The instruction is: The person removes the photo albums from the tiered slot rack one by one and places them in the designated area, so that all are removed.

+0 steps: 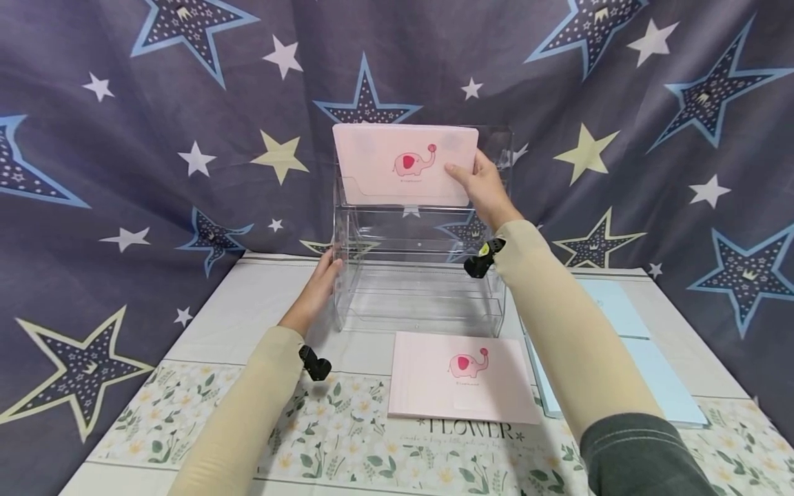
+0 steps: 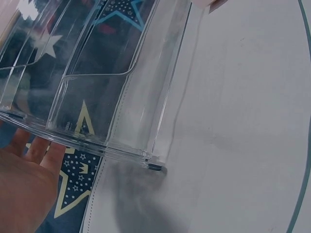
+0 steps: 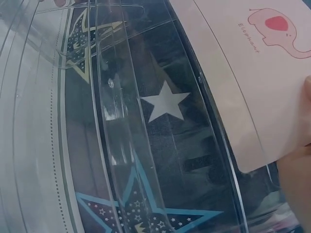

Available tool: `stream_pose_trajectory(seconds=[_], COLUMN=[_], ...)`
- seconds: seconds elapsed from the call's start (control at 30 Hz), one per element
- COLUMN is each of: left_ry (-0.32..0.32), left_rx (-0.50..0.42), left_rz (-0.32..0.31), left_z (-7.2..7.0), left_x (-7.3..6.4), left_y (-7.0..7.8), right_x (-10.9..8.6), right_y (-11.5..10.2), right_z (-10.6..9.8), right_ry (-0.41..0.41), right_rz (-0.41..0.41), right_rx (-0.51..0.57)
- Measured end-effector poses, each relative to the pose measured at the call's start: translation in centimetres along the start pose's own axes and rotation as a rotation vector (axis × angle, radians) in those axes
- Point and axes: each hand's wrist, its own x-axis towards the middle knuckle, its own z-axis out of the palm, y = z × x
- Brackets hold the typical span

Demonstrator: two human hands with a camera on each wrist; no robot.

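Observation:
A clear acrylic rack with several tiers [image 1: 428, 303] stands upright on the table. In its top tier is a pink notebook [image 1: 378, 155] with an elephant on the cover. My right hand [image 1: 486, 187] grips the notebook's right edge, thumb on the front and fingers mostly hidden behind it. The notebook's lower corner also shows beside the rack's clear panels in the right wrist view. Against the rack's left side rests my left hand [image 1: 319, 286]; in the left wrist view its extended fingers [image 2: 36, 150] touch the outer side panel.
Another pink elephant notebook or stack [image 1: 428, 379] lies on the table before the rack. Light blue notebooks [image 1: 664, 379] lie to the right, partly behind my right forearm. A star-patterned curtain [image 1: 155, 186] hangs behind. The table covering [image 1: 211, 310] has a floral band.

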Motion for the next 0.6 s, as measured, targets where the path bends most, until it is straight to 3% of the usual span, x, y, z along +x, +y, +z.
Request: stream_pose_trajectory(seconds=[0.17, 0.43, 0.6], left_ry=[-0.012, -0.042, -0.039], left_rx=[-0.027, -0.028, -0.023], left_rz=[-0.021, -0.041, -0.032], left_z=[-0.1, 0.1, 0.2], left_x=[-0.2, -1.8, -2.1], left_y=[0.4, 3.2, 3.6], right_x=[-0.2, -0.3, -0.6], right_y=[-0.5, -1.9, -3.0], right_z=[-0.1, -0.6, -1.1], right_ry=[0.014, 0.049, 0.048], right_rz=[-0.029, -0.081, -0.103], right_rx=[0.013, 0.051, 0.074])
